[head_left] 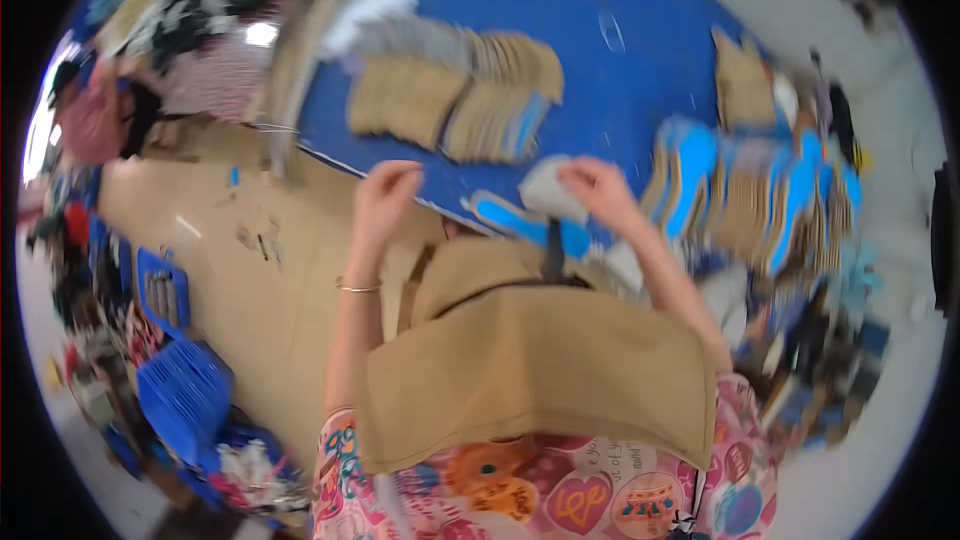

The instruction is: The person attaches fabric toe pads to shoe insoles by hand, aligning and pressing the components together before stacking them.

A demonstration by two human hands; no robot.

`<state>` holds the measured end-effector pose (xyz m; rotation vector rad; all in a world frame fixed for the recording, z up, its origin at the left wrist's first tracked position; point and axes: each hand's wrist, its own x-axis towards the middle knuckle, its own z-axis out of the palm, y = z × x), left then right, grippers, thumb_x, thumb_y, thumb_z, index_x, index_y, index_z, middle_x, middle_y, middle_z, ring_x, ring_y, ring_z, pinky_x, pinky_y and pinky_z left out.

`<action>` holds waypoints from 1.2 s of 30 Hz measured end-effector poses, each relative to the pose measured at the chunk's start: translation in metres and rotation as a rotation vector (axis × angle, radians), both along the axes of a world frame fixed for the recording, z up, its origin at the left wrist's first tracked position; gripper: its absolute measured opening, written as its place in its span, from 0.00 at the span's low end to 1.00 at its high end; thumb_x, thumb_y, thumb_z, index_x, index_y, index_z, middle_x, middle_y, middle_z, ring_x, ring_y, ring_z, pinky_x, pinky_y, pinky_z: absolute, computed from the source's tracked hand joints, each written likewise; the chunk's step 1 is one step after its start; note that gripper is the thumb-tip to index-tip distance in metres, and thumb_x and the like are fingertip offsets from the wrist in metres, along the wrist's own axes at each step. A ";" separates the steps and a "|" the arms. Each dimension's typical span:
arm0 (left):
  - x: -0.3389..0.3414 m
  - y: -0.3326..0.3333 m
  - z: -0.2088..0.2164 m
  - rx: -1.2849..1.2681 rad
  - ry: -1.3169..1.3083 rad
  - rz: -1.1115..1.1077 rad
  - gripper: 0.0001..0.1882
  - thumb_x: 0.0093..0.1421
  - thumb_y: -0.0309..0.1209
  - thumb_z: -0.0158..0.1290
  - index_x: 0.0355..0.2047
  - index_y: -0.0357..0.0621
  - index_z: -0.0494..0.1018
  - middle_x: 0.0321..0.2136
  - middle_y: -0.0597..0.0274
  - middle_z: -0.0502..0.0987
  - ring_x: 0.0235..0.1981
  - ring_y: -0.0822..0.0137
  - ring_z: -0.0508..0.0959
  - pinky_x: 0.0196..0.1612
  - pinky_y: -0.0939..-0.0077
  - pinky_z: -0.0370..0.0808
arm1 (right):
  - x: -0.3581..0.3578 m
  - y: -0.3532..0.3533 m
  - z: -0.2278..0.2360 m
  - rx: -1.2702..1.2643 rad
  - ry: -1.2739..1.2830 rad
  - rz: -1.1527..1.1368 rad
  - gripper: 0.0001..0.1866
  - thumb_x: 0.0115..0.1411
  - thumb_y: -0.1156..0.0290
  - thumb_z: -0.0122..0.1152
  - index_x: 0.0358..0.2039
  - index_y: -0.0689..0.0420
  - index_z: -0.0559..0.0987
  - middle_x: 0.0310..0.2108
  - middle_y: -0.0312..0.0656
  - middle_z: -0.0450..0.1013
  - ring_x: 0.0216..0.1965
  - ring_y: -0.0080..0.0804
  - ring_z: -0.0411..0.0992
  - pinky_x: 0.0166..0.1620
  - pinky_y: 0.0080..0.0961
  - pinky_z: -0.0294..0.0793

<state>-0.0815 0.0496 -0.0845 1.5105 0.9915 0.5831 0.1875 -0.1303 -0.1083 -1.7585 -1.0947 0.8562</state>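
Observation:
My left hand (388,198) is raised by the table's near edge, its fingertips pressed together; whatever may be between them is hidden. Across from it, my right hand (603,192) pinches the side of a small grey-white piece (550,187), soft-looking and rounded. Just below that piece lies a bright blue, insole-shaped piece (508,217) with a pale rim, near the edge of the table. A dark upright part (554,252) stands in front of it, too blurred to name. A tan apron (540,370) covers my front.
Stacks of tan pieces (400,100) sit on the blue tabletop (600,70). More stacks with bright blue insole shapes (690,175) stand at the right. Blue plastic baskets (185,390) are on the floor at left. Another person (95,125) is at far left.

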 end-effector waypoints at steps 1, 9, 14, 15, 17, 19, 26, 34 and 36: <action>-0.016 -0.004 -0.014 -0.021 0.079 -0.006 0.07 0.53 0.25 0.52 0.32 0.37 0.73 0.25 0.64 0.74 0.26 0.76 0.71 0.32 0.82 0.69 | 0.011 -0.026 -0.005 -0.082 0.109 -0.136 0.09 0.54 0.71 0.53 0.34 0.60 0.77 0.26 0.37 0.73 0.25 0.19 0.66 0.29 0.21 0.67; 0.008 -0.075 -0.082 -0.157 0.426 -0.404 0.11 0.52 0.29 0.54 0.34 0.36 0.73 0.25 0.59 0.76 0.27 0.72 0.75 0.32 0.78 0.72 | -0.006 -0.163 -0.051 -0.385 0.164 -0.518 0.09 0.52 0.71 0.55 0.33 0.61 0.77 0.22 0.36 0.73 0.23 0.19 0.67 0.28 0.18 0.67; 0.067 -0.095 -0.078 -0.006 0.361 -0.588 0.13 0.47 0.28 0.56 0.34 0.38 0.73 0.27 0.56 0.75 0.31 0.64 0.75 0.36 0.73 0.71 | -0.050 -0.188 -0.039 -0.476 0.089 -0.504 0.09 0.52 0.70 0.55 0.32 0.61 0.77 0.24 0.40 0.74 0.25 0.22 0.70 0.31 0.20 0.69; 0.078 -0.094 -0.077 0.003 0.362 -0.603 0.13 0.47 0.28 0.56 0.34 0.38 0.73 0.27 0.56 0.75 0.31 0.64 0.75 0.36 0.73 0.71 | -0.054 -0.194 -0.038 -0.500 0.090 -0.504 0.09 0.52 0.70 0.55 0.32 0.61 0.76 0.24 0.40 0.74 0.25 0.22 0.70 0.32 0.21 0.69; 0.095 -0.096 -0.076 0.635 0.341 -0.823 0.20 0.41 0.29 0.59 0.37 0.41 0.70 0.34 0.56 0.71 0.39 0.59 0.70 0.42 0.67 0.66 | -0.055 -0.206 -0.037 -0.454 0.108 -0.513 0.09 0.52 0.71 0.55 0.32 0.61 0.76 0.24 0.39 0.74 0.25 0.23 0.70 0.32 0.21 0.69; 0.102 -0.105 -0.075 0.735 0.395 -0.872 0.22 0.40 0.28 0.59 0.38 0.42 0.69 0.35 0.56 0.69 0.40 0.57 0.68 0.42 0.65 0.65 | -0.049 -0.212 -0.033 -0.471 0.180 -0.491 0.08 0.52 0.71 0.55 0.31 0.61 0.76 0.24 0.39 0.74 0.26 0.23 0.70 0.32 0.21 0.69; 0.103 -0.106 -0.106 0.988 0.524 -1.096 0.25 0.37 0.25 0.57 0.40 0.42 0.66 0.32 0.57 0.65 0.38 0.56 0.65 0.41 0.65 0.63 | -0.027 -0.259 -0.038 -0.495 0.213 -0.525 0.08 0.52 0.71 0.55 0.32 0.60 0.76 0.24 0.39 0.74 0.26 0.22 0.70 0.32 0.20 0.69; 0.091 -0.108 -0.076 0.406 0.441 -1.194 0.22 0.41 0.25 0.58 0.39 0.39 0.68 0.34 0.57 0.71 0.37 0.59 0.72 0.41 0.68 0.69 | -0.006 -0.267 -0.025 -0.429 0.230 -0.411 0.09 0.53 0.71 0.54 0.32 0.61 0.76 0.23 0.39 0.73 0.26 0.22 0.70 0.32 0.22 0.70; 0.094 -0.111 -0.063 0.000 0.425 -1.116 0.22 0.43 0.25 0.57 0.41 0.38 0.68 0.35 0.59 0.72 0.37 0.64 0.73 0.41 0.72 0.70 | -0.003 -0.251 -0.024 -0.375 0.319 -0.403 0.10 0.54 0.69 0.54 0.34 0.62 0.76 0.25 0.38 0.74 0.27 0.22 0.70 0.33 0.22 0.70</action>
